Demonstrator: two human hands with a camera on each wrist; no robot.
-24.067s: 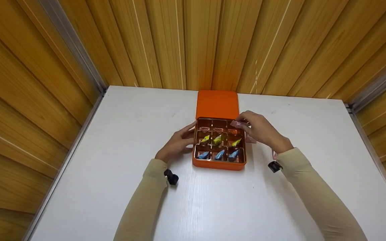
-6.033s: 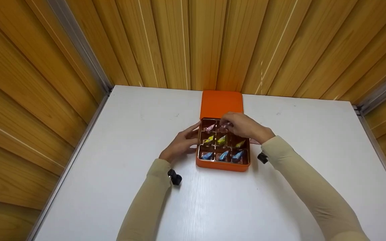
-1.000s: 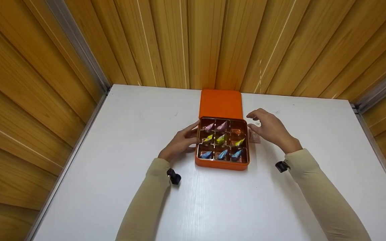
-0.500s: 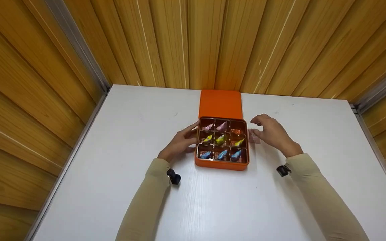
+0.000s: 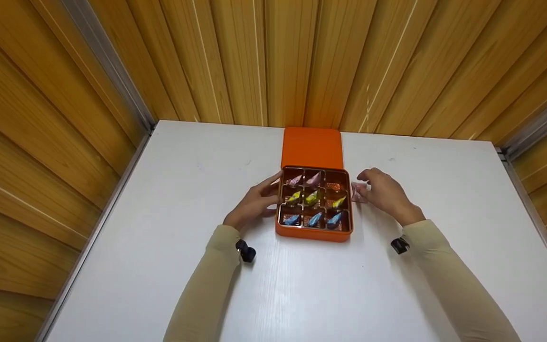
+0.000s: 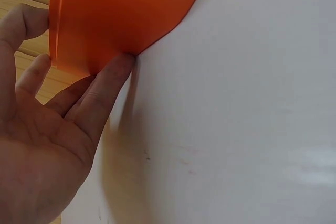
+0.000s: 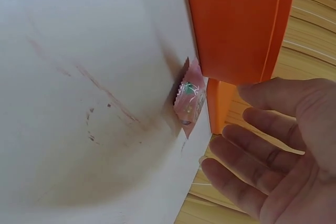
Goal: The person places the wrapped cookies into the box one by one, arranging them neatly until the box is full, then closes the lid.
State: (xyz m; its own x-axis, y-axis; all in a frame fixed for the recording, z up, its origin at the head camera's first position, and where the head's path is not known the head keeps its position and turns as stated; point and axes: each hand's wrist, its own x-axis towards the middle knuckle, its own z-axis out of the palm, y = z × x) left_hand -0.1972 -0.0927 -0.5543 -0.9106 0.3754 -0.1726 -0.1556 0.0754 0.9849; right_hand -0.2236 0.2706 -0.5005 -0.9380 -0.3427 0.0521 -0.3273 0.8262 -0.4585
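Observation:
An orange tin (image 5: 313, 234) with a nine-part tray stands on the table. Blue wrapped candies (image 5: 315, 219) lie in the front row and yellow ones (image 5: 312, 198) in the middle. Pink candies (image 5: 315, 179) occupy the back left and back middle compartments; the back right one holds no candy. My left hand (image 5: 254, 203) rests its fingertips (image 6: 122, 64) against the tin's left side. To the right of the tin, a pink candy (image 7: 189, 99) lies on the table by its wall. My right hand (image 5: 386, 194) hovers beside that candy, fingers spread and relaxed, apart from it in the right wrist view.
The orange lid (image 5: 312, 147) lies behind the tin, reaching back to the wood-look wall panels (image 5: 235, 61). White tabletop (image 5: 273, 294) stretches to the front and both sides. A black wrist camera (image 5: 400, 245) sits at each cuff.
Over the last second my right hand lowers toward the pink candy at the tin's right. Since the earliest frame, pink candies have come into two back compartments. My left hand stays at the tin.

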